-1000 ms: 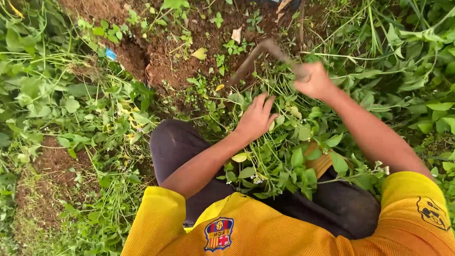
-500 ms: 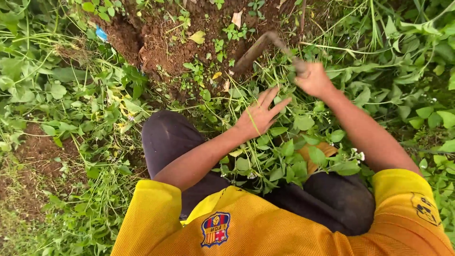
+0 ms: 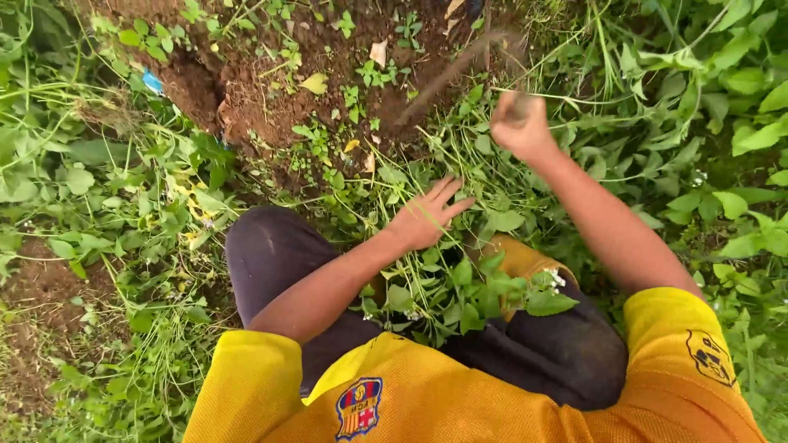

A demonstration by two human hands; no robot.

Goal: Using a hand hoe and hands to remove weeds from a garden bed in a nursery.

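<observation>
Squatting over a weedy bank, the person presses the left hand (image 3: 424, 218), fingers spread flat, onto a heap of green weeds (image 3: 460, 279) lying across the lap. The right hand (image 3: 519, 125) is clenched around the handle of a hooked digging tool (image 3: 447, 75), blurred, whose blade points at the bare brown soil (image 3: 271, 90) just beyond the weeds.

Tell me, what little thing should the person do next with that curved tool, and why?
Probably swing the curved tool down at the stems just beyond the left hand. The right hand has it raised over bare soil, while the left hand lies spread on the green weeds, seemingly holding them aside.
</observation>
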